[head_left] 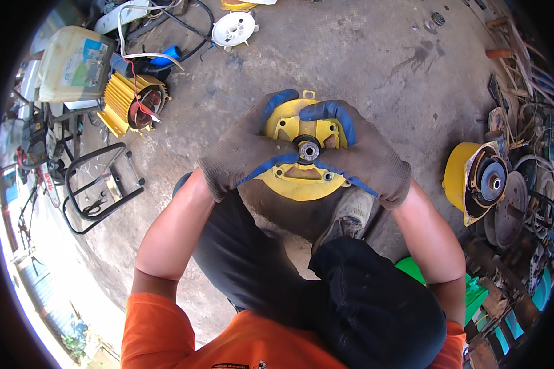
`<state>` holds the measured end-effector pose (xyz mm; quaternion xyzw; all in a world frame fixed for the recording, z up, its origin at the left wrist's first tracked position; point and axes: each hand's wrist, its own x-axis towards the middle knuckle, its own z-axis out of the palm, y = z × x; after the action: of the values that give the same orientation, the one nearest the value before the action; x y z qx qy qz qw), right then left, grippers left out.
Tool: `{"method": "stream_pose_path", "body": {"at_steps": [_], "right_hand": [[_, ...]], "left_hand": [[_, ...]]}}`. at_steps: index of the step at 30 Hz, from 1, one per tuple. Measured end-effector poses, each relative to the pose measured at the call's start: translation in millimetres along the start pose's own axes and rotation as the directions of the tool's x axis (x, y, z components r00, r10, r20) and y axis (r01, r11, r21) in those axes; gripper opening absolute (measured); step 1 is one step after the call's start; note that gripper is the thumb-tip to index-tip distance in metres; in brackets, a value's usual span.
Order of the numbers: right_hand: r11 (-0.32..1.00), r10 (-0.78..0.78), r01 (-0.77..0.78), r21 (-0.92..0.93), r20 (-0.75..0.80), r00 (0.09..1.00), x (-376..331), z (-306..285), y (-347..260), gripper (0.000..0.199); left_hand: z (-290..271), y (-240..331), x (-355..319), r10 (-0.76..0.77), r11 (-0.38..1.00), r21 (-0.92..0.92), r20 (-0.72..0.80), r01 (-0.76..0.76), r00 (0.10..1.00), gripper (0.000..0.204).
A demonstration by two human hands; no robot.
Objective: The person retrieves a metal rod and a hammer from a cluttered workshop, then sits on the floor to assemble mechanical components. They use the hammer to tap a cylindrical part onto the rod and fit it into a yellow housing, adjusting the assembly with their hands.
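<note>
Between my two gloved hands is a round yellow motor end cover (pixel 298 189), its bolted face turned up toward me. At its centre sits a dark hub with a metal bearing ring (pixel 309 150). My left hand (pixel 247 147) grips the cover's left side, fingers curled over the far rim and the thumb pressed beside the hub. On the other side my right hand (pixel 370 150) is wrapped round the rim, its thumb also against the hub. Both gloves are grey-brown with blue edging. My fingertips under the cover are hidden.
A yellow finned motor body (pixel 132 104) with red wires lies at the left, near a plastic jug (pixel 77 64) and a black tube frame (pixel 101 187). A white plastic disc (pixel 234 29) rests ahead. At the right stands a yellow motor housing (pixel 468 178) beside piled scrap. My shoe (pixel 353 212) is below the cover.
</note>
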<state>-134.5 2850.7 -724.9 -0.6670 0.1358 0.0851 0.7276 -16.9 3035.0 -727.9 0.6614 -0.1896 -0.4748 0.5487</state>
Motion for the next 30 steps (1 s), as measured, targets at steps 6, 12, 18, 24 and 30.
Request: {"method": "stream_pose_path", "body": {"at_steps": [6,12,18,24,30], "right_hand": [[0.997,0.073,-0.071,-0.042,0.061,0.995,5.8,-11.3,-9.2,0.041],[0.939,0.178,-0.167,-0.300,0.009,0.984,9.7,-6.1,-27.7,0.037],[0.988,0.032,-0.020,-0.152,0.078,0.996,11.9,-21.0,-8.7,0.041],[0.978,-0.206,0.207,0.009,-0.082,0.975,-6.3,-27.2,17.1,0.046],[0.931,0.162,0.034,0.364,-0.495,0.854,-35.5,-48.4,64.5,0.040]], "left_hand": [[0.8,6.0,-5.2,0.028,0.999,0.014,0.027,-0.029,0.999,0.069],[4.4,5.4,0.5,0.041,0.993,0.110,0.002,-0.041,0.999,0.069],[1.7,0.5,4.2,0.043,0.999,0.026,-0.012,-0.043,0.999,0.067],[13.9,-6.8,8.3,0.062,0.996,-0.065,-0.110,-0.069,0.992,0.048],[24.0,-1.8,9.3,-0.078,0.961,-0.276,-0.231,0.011,0.970,0.043]]}}
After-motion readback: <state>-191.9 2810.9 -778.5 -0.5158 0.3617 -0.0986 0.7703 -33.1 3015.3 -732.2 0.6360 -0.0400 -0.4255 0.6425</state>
